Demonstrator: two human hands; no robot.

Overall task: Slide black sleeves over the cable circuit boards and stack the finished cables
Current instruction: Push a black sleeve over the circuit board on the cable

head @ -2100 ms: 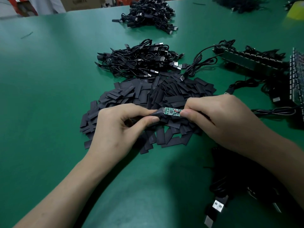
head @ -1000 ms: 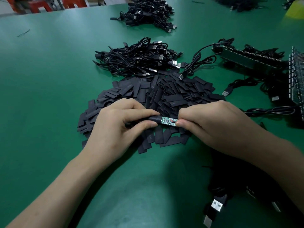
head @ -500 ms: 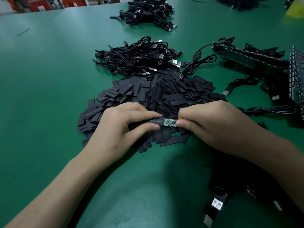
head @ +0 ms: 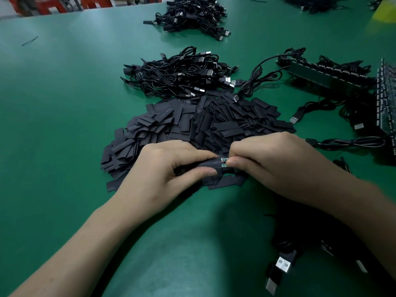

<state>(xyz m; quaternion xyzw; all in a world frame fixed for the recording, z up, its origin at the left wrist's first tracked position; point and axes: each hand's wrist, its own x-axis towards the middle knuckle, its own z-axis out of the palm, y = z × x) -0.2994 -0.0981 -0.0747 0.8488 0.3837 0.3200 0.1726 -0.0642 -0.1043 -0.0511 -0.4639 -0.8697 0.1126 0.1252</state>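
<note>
My left hand pinches a black sleeve between thumb and forefinger. The sleeve covers most of a small green circuit board, of which only a short end shows. My right hand pinches that bare end of the board; its cable is hidden under the hand. Both hands hover just above the near edge of a big heap of loose black sleeves. Behind the heap lies a pile of sleeved black USB cables.
A second cable pile sits farther back. Racks of circuit boards with cables stand at the right, with loose USB cables beside them. More USB plugs lie at the near right under my right forearm. The green table extends left.
My left hand has pushed the sleeve to the right along the board, so much less of the green board shows. Both hands stayed over the sleeve heap.
</note>
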